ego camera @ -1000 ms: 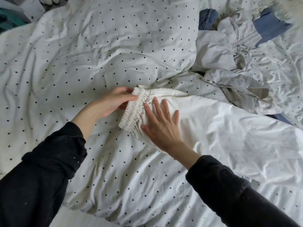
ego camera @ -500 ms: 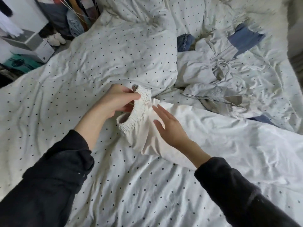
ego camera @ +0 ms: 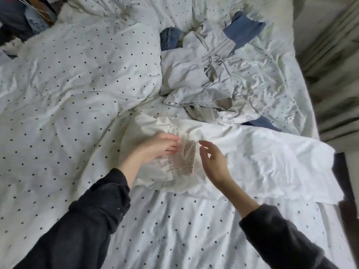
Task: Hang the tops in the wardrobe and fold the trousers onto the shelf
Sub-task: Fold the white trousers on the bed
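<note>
Evidently the white trousers (ego camera: 242, 152) are being folded on the bed (ego camera: 77, 84), waistband pinched by the left hand (ego camera: 155, 148), the right hand (ego camera: 213, 162) held open and empty nearby, and a flattening press is judged next.

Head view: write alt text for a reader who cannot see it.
Two hands in dark sleeves work on white trousers spread across a dotted duvet: the left hand holds the elastic waistband, blurred by motion, while the right hand hovers open beside it. Behind them lies a crumpled pile of pale grey and blue clothes.
</note>
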A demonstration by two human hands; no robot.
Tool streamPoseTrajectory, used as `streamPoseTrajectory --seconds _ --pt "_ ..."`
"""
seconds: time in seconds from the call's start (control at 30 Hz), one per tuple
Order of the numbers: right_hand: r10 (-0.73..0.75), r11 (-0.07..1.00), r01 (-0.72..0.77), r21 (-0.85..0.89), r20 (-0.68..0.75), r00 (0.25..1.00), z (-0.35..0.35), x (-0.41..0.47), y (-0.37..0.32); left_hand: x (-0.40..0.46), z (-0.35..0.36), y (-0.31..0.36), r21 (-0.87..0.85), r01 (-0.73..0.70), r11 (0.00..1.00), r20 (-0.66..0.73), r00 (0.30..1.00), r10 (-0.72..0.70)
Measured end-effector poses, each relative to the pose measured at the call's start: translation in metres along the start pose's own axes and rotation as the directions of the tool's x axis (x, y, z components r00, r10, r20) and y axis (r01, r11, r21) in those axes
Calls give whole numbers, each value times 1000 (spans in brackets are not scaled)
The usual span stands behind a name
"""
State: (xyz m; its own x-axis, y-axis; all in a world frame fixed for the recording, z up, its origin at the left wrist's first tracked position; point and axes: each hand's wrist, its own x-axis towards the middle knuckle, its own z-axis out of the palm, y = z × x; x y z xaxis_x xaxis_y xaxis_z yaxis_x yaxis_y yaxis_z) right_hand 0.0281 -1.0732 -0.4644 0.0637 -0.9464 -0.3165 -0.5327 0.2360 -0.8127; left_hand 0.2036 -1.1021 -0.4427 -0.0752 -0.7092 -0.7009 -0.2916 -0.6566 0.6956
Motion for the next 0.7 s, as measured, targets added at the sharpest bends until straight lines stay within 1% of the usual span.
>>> streamPoseTrajectory --seconds 0.03,0.07,0.13,0.17,0.2,0.23,0.27,0.3,0.33,0.37,0.4,0.43,0.47,0.5,0.57,0.63,0.7 --pt "-139 985 135 -107 -31 990 9 -5 -1 -3 -7 -1 -36 -39 999 -51 998 37" --pt "-285 941 274 -199 -30 958 20 -9 -2 -6 -16 -3 -80 -73 994 -116 991 64" --pt "-523 781 494 -382 32 852 46 -13 -6 -11 -31 -12 -151 -139 979 -244 965 99" --pt "-585 702 559 -442 91 806 59 -13 -7 -12 -40 -19 -148 -170 974 -312 943 117" --pt "-602 639 590 -494 157 783 70 -13 -9 -12 -49 -26 -120 -195 973 -392 910 134" --pt "-580 601 588 -541 211 787 77 -12 -8 -10 -58 -33 -77 -215 974 -477 865 153" --pt "-531 583 564 -585 250 809 83 -9 -5 -9 -68 -40 -44 -215 976 -554 818 156" --pt "-477 571 531 -626 273 835 84 -6 0 -8 -76 -45 -39 -192 981 -608 783 129" --pt "-427 562 505 -656 292 856 86 -2 6 -6 -85 -52 -76 -144 987 -620 782 66" --pt "-398 548 489 -679 303 866 88 0 12 -4 -91 -58 -148 -76 986 -578 816 -23" --pt "-383 532 484 -695 312 870 89 2 17 -4 -97 -64 -227 9 974 -477 871 -119" --pt "-381 518 483 -706 315 869 88 3 20 -5 -98 -66 -283 97 954 -340 920 -195" --pt "-387 506 484 -714 313 867 90 4 21 -5 -99 -68 -318 167 933 -214 946 -243" --pt "-393 507 479 -716 302 868 93 5 20 -4 -100 -70 -338 204 919 -130 957 -260" --pt "-388 542 456 -706 271 881 95 4 19 0 -101 -73 -339 187 922 -67 973 -222" --pt "-374 584 435 -685 249 894 96 3 18 5 -101 -71 -293 131 947 -67 985 -157" --pt "-349 596 420 -684 250 903 96 3 16 5 -101 -68 -209 97 973 -103 987 -121"
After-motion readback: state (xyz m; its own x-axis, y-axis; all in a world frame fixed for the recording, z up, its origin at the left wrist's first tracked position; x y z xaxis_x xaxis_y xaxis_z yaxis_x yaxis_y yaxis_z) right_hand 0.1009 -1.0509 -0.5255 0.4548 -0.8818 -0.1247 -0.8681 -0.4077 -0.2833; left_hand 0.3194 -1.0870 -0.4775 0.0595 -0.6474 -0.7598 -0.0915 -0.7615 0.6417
